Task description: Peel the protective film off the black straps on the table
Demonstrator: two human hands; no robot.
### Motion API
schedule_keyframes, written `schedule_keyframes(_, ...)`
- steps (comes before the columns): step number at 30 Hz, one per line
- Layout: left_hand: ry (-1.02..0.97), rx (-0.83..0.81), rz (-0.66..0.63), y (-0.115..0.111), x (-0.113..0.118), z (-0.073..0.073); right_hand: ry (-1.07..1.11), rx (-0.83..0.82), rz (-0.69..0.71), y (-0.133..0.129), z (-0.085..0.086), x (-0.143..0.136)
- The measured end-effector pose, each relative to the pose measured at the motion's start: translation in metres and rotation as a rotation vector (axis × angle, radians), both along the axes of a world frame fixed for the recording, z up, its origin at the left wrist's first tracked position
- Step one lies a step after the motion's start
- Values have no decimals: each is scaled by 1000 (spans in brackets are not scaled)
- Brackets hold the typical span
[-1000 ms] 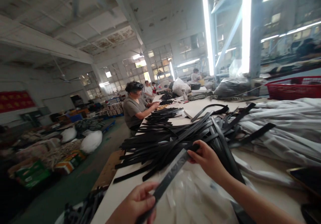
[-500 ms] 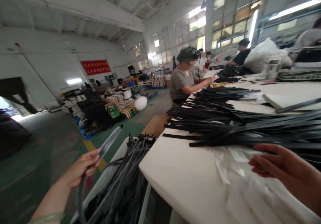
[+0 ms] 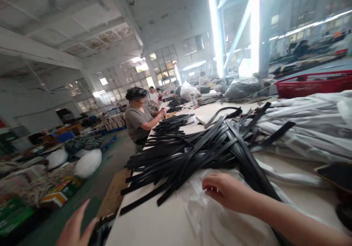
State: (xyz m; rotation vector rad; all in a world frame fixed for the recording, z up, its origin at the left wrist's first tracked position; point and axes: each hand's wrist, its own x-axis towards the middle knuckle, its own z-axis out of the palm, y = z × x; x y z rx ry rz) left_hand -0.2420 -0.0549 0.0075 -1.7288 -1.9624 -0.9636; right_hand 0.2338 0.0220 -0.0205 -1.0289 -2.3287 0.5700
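At the lower left, my left hand (image 3: 75, 225) is partly cut off by the frame, its fingers apart and nothing seen in them. It is beside the table corner, close to dark strips (image 3: 103, 231) below the edge. My right hand (image 3: 225, 191) hovers over crumpled clear plastic (image 3: 209, 216) on the white table (image 3: 154, 224). Its fingers are loosely bent with a gap between them, and no item shows in them. Just beyond lies a large heap of flat black straps (image 3: 187, 150), some crossing one another, with ends reaching over the plastic.
A co-worker (image 3: 140, 119) sits along the table's left side. White fabric strips (image 3: 308, 125) and a red basket (image 3: 313, 82) lie to the right. A cardboard piece (image 3: 114, 194), white sacks (image 3: 88, 163) and boxes (image 3: 59, 194) stand on the floor at left.
My view has swung right. My left hand has let go of the strap with a clear sleeve that it held. The right hand stays over the plastic, near the black straps.
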Motion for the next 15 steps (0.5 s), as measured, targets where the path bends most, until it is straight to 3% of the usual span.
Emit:
schedule_keyframes(4,342,-299,-495,27,128,5,-100,68,18,-11,0,-8)
schedule_keyframes(6,381,-388,-584,34,195,4,-133,91,-32,-11,-6,-13)
schedule_keyframes(8,398,-473,-649,42,247,1,-146,94,-82,-6,-13,-16)
schedule_keyframes(11,357,-547,-594,57,289,-5,-142,103,-133,7,-19,-18)
schedule_keyframes(15,225,-524,-523,71,299,-11,-50,118,-175,20,-16,-16)
